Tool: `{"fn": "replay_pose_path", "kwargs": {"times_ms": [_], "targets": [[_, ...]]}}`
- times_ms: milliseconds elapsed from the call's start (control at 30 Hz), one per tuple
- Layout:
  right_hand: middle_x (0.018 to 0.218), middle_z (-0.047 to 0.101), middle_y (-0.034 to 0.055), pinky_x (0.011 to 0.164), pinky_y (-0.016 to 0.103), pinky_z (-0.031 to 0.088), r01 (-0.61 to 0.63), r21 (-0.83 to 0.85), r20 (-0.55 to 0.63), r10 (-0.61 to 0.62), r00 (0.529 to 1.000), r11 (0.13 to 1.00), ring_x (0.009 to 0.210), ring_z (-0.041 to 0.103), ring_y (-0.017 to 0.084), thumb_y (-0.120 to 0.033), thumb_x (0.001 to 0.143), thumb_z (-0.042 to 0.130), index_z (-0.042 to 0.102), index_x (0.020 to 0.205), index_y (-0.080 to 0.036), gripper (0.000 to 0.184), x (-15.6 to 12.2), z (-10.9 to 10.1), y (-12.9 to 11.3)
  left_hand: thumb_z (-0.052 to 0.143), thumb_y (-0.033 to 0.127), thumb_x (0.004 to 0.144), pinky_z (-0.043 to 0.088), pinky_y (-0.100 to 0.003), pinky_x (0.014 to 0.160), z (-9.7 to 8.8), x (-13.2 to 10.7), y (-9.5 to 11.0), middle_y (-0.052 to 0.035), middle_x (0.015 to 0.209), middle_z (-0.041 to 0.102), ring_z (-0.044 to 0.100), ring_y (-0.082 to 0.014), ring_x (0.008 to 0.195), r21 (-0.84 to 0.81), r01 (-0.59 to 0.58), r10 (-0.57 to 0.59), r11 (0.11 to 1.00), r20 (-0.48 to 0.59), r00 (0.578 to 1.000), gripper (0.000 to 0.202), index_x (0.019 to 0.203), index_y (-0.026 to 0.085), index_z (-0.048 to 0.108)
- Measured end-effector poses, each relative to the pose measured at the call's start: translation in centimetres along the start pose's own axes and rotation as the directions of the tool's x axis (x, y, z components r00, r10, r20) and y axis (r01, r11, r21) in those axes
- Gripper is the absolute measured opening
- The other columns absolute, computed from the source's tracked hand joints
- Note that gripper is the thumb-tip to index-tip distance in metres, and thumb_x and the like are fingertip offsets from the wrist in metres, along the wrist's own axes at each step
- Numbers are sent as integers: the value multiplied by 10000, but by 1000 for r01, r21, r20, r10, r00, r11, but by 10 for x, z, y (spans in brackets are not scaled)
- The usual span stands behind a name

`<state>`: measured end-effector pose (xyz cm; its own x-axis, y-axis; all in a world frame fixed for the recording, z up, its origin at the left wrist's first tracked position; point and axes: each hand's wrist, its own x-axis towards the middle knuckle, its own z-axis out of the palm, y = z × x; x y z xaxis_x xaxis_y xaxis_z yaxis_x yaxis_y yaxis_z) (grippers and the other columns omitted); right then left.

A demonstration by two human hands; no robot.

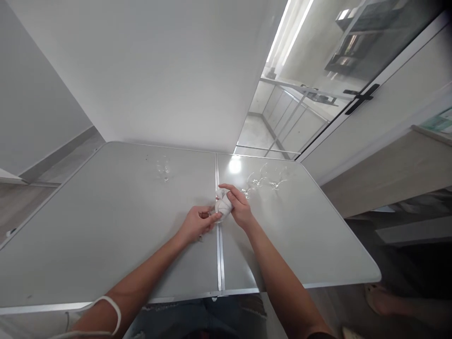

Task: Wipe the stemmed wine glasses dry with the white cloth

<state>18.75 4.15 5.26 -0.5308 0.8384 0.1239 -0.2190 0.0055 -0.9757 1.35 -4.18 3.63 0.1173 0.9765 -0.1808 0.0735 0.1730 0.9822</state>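
Over the middle seam of the table, my two hands meet around a small clear glass (pixel 218 220) and a white cloth (pixel 223 205). My left hand (pixel 197 221) is closed on the glass, apparently by its stem, and a bit of clear glass shows below the fingers. Bunched in my right hand (pixel 239 207), the cloth presses against the bowl of the glass and hides most of it. Another clear stemmed glass (pixel 163 168) is on the left half of the table. Several more clear glasses (pixel 265 179) are grouped beyond my right hand; their outlines are faint.
The grey folding table (pixel 106 226) has a metal seam and edge. A white wall (pixel 158 70) rises behind it. At the right is a glazed door (pixel 303 94) with a black handle (pixel 362 99). Another person's foot (pixel 383 301) shows at the lower right.
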Motion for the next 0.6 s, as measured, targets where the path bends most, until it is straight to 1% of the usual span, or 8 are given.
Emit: {"fn": "replay_pose_path", "kwargs": {"times_ms": [67,133,233,300,367,467,533,600], "targets": [[893,643,29,750,305,481,-3,-177,-5,2,1000,984,781,559,174,-454,987,521,680,1234,-237,364,3,3,1,754,607,751,295,-223,533,1,0,-8,0,624,560,467,-121,542,317,-122,196,941,-212,957,521,1060,188,725],[851,620,16,728,293,469,-17,-258,-20,12,1000,966,746,526,165,-454,986,523,689,1233,-242,366,4,5,2,791,542,732,300,-235,563,1,0,-12,-34,671,607,523,-155,609,526,-122,321,841,-305,897,525,1136,211,735],[808,605,6,680,276,460,-53,-186,-48,45,998,981,705,518,157,-475,981,530,670,1250,-248,378,3,7,3,776,555,741,312,-236,567,0,-2,-9,-38,684,612,525,-158,615,525,-113,304,843,-292,907,512,1118,211,738],[791,619,8,665,278,470,-100,-65,-31,98,995,993,698,550,164,-496,967,550,636,1269,-251,398,2,5,2,727,632,761,318,-227,539,-2,-2,-1,-11,659,580,471,-123,548,317,-93,156,944,-180,971,508,1008,188,728],[802,652,22,668,293,492,-131,73,11,131,991,989,719,598,184,-506,954,566,594,1287,-252,419,-1,2,1,626,714,806,287,-214,477,-5,-1,5,2,636,548,379,-77,462,13,58,-59,998,58,997,562,891,161,675],[842,684,44,662,308,505,-104,201,49,96,994,974,729,627,195,-494,950,566,564,1259,-255,391,-4,-2,0,529,774,833,195,-183,409,-12,2,10,26,609,504,233,-32,397,-265,378,-249,887,416,875,609,882,171,592],[840,679,40,659,312,505,-73,209,40,66,997,975,720,626,195,-500,955,549,560,1234,-263,366,-4,-3,0,520,783,830,175,-170,397,-14,2,10,44,597,480,190,-25,390,-302,449,-266,841,491,829,606,903,184,575],[842,664,30,673,314,503,-39,126,14,38,999,991,729,616,194,-515,963,531,575,1225,-266,364,-2,-3,0,524,775,833,207,-177,398,-12,2,8,36,592,489,229,-32,388,-265,360,-237,895,401,885,602,860,177,588]]}}
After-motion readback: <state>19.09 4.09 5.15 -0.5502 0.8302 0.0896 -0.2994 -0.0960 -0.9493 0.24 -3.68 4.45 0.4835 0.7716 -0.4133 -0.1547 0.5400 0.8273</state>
